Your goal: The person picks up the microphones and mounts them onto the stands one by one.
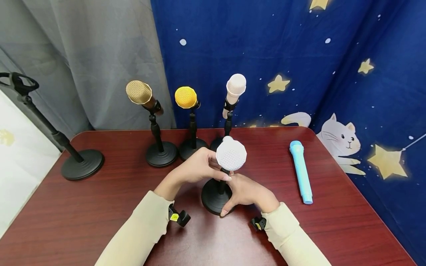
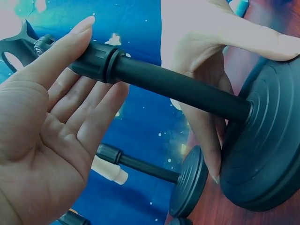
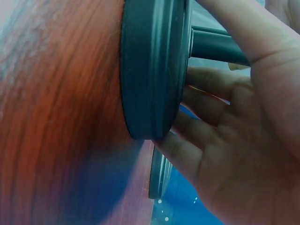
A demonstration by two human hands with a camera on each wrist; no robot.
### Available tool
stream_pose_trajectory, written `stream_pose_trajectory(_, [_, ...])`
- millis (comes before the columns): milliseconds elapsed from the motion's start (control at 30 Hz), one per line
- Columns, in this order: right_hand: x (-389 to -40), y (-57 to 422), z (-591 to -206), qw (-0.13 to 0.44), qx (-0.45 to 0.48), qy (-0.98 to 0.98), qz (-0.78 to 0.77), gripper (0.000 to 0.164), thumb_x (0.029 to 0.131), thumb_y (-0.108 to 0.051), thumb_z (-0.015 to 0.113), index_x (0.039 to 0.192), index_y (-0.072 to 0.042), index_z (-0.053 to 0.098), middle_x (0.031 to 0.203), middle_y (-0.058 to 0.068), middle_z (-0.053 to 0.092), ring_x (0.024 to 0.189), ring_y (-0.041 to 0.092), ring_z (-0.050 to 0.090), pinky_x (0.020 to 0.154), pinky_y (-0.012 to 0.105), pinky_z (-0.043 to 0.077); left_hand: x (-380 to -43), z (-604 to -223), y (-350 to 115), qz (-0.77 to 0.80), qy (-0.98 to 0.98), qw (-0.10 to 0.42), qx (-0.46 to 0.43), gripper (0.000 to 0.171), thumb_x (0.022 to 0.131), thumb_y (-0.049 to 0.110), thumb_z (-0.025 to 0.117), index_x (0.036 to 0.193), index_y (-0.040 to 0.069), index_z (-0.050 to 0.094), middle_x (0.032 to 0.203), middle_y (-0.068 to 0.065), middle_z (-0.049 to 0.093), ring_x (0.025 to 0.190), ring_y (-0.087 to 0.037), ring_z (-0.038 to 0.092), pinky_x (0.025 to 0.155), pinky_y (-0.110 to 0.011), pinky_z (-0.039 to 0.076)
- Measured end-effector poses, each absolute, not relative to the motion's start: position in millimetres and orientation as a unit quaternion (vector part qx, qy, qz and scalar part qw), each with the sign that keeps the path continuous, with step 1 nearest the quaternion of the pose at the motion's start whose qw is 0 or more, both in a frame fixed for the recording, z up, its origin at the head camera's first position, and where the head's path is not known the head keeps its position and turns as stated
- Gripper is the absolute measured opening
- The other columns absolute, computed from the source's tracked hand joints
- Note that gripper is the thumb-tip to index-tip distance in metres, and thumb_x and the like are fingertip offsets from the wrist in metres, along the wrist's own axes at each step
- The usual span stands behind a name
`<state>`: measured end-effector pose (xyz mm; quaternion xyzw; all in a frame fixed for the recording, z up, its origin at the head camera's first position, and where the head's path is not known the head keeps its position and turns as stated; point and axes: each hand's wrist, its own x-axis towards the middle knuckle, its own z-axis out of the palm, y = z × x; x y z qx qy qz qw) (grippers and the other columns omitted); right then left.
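Note:
A white-headed microphone (image 1: 231, 154) sits on a black desk microphone stand (image 1: 211, 197) at the middle of the table. My left hand (image 1: 193, 168) holds the stand high on its pole (image 2: 183, 89), with the thumb and fingers on either side of the collar (image 2: 96, 61). Lower down, my right hand (image 1: 247, 190) grips the round base (image 3: 154, 70), its thumb over the near part and its fingers round the far edge. The base stands flat on the wood. Part of the pole is hidden behind the microphone head and fingers in the head view.
Behind stand a gold microphone (image 1: 139, 92), a yellow one (image 1: 186, 97) and a pale one (image 1: 236, 85), each on a black stand. A light-blue microphone (image 1: 301, 173) lies at the right. An unloaded stand (image 1: 82, 164) is at the left; curtains (image 1: 213, 55) hang behind the table (image 1: 116, 199).

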<state>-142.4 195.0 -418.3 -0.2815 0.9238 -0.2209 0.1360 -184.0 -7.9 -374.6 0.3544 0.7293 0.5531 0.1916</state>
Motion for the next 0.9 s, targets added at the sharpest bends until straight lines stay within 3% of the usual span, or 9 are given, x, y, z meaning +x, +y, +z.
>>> stream_pose_trajectory(200, [-142.5, 194.1, -419.3, 0.133, -0.288, 0.923, -0.220, 0.112, 0.057, -0.045, 0.098, 0.149, -0.009, 0.045, 0.134, 0.013, 0.059, 0.117, 0.021, 0.059, 0.104, 0.039, 0.049, -182.1, -377.7, -7.5, 0.551, 0.740, 0.175, 0.344, 0.035, 0.081, 0.009, 0.084, 0.114, 0.002, 0.074, 0.104, -0.013, 0.078, 0.098, -0.015, 0.075, 0.091, -0.033, 0.060])
stream_pose_trajectory(400, [-143.3, 195.5, -418.1, 0.142, -0.283, 0.917, -0.243, 0.107, 0.058, -0.043, 0.098, 0.147, -0.014, 0.048, 0.141, 0.005, 0.058, 0.121, 0.015, 0.057, 0.107, 0.037, 0.048, -170.7, -382.8, -2.2, 0.570, 0.739, 0.145, 0.328, 0.037, 0.084, 0.007, 0.080, 0.120, 0.002, 0.070, 0.110, -0.014, 0.077, 0.103, -0.016, 0.073, 0.094, -0.032, 0.059])
stream_pose_trajectory(533, [-143.9, 195.2, -419.0, 0.145, -0.285, 0.913, -0.252, 0.097, 0.057, -0.041, 0.099, 0.141, -0.017, 0.056, 0.137, -0.003, 0.061, 0.119, 0.012, 0.058, 0.108, 0.035, 0.047, -151.2, -387.5, 7.5, 0.584, 0.762, 0.047, 0.275, 0.044, 0.081, 0.014, 0.085, 0.121, 0.009, 0.069, 0.111, -0.007, 0.076, 0.096, -0.012, 0.073, 0.086, -0.027, 0.060])
stream_pose_trajectory(700, [-144.9, 194.3, -421.7, 0.141, -0.296, 0.907, -0.265, 0.095, 0.057, -0.040, 0.099, 0.137, -0.015, 0.056, 0.135, -0.003, 0.061, 0.122, 0.012, 0.057, 0.110, 0.036, 0.045, -127.6, -390.0, 20.4, 0.578, 0.791, -0.088, 0.180, 0.039, 0.076, 0.023, 0.090, 0.109, 0.016, 0.071, 0.095, -0.001, 0.077, 0.082, -0.008, 0.071, 0.076, -0.021, 0.059])
stream_pose_trajectory(900, [-145.9, 194.7, -423.4, 0.126, -0.310, 0.902, -0.273, 0.100, 0.056, -0.040, 0.100, 0.140, -0.013, 0.053, 0.139, -0.002, 0.058, 0.125, 0.013, 0.056, 0.111, 0.036, 0.044, -116.7, -395.2, 30.0, 0.614, 0.767, -0.139, 0.122, 0.034, 0.075, 0.023, 0.091, 0.102, 0.013, 0.071, 0.090, -0.004, 0.074, 0.081, -0.010, 0.070, 0.072, -0.020, 0.059])
